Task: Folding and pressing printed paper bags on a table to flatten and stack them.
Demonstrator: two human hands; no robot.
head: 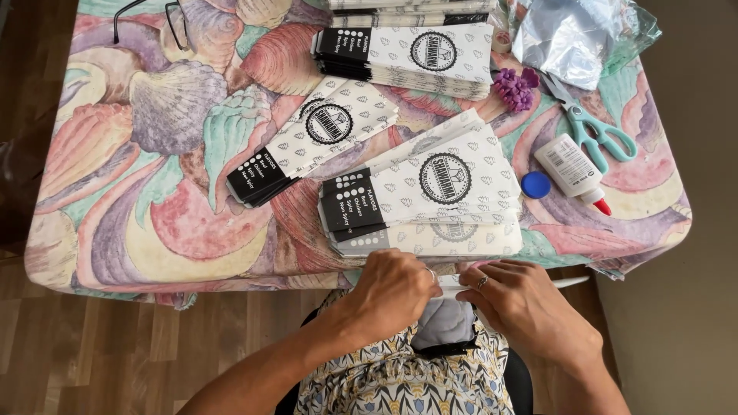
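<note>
1. Paper bag, white and flat, sits at the table's near edge at six o'clock, mostly hidden between your hands.
2. Your left hand curls over its left end, fingers pressed together on the paper.
3. Your right hand, with one ring, pinches the right end.
4. Three stacks of flat printed bags with black ends fan out at twelve o'clock on the shell-patterned tablecloth.
5. At two o'clock lie one pair of teal scissors, one glue bottle, one round blue cap and crinkled plastic wrap.
</note>
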